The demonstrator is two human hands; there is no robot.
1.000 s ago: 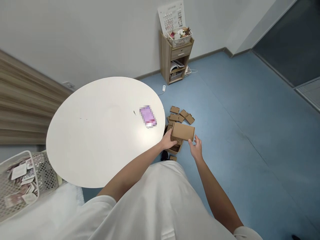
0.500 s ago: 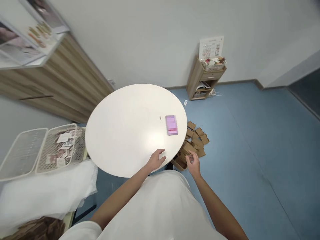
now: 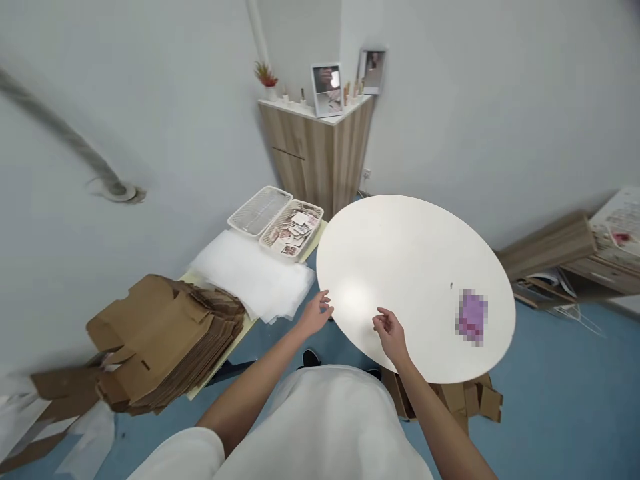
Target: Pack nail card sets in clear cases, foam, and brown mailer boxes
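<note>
My left hand (image 3: 316,313) is at the left edge of the round white table (image 3: 400,253), with fingers apart and nothing in it. Over the table's near left part is my right hand (image 3: 390,332), its fingers bent and apart, holding nothing. A purple and pink item (image 3: 473,316), blurred into blocks, lies on the right side of the table. Just left of it sits a tiny dark object (image 3: 451,285).
A side table at the left bears flat brown cardboard (image 3: 155,327), white sheets (image 3: 250,270) and a white basket (image 3: 293,230) of small packets beside another basket (image 3: 260,211). Behind stands a wooden cabinet (image 3: 320,157). Cardboard boxes (image 3: 453,399) lie under the round table.
The view has swung to the left, so the round table now appears further right and the cardboard stack has come into view. Both my hands remain raised and empty.
</note>
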